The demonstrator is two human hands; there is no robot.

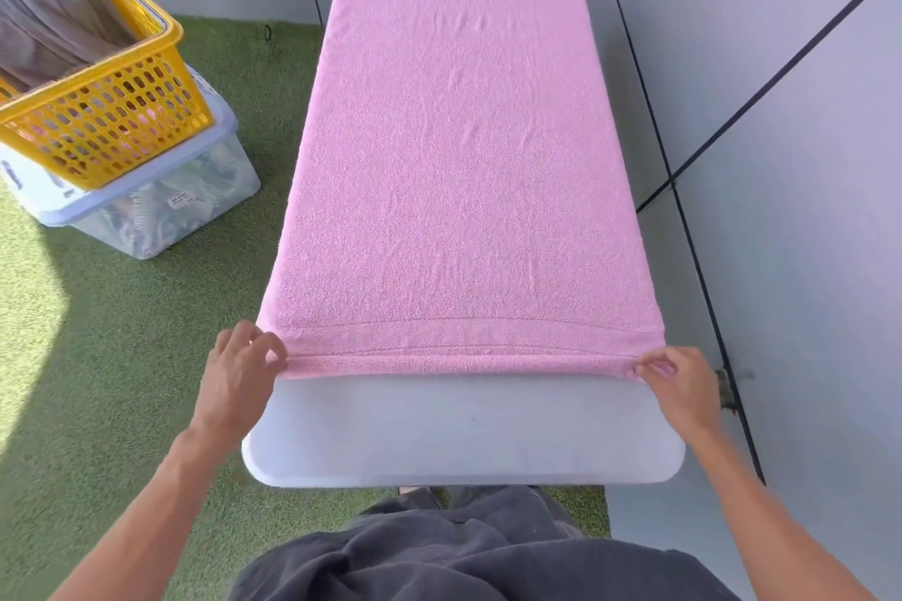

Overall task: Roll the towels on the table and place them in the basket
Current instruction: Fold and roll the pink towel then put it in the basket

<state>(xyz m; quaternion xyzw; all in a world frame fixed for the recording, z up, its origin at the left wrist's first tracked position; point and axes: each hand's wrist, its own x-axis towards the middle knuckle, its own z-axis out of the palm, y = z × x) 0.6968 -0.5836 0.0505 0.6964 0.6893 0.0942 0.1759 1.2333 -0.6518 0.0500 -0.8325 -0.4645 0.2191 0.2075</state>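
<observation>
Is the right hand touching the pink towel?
Touching: the head view shows the right hand pinching the pink towel at its near right corner.

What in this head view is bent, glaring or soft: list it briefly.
Head view: wide-angle lens bows the table edges and wall seams; a bright sun patch washes out the grass at left; the yellow basket and the hands on the pink towel look slightly soft; no hard glare on the towel.

Green artificial turf (122, 356) covers the floor, a clear plastic storage bin (161, 205) with a pale lid sits on it at the left, pale grey wall panels (781, 161) with dark seams stand behind and at the right.
</observation>
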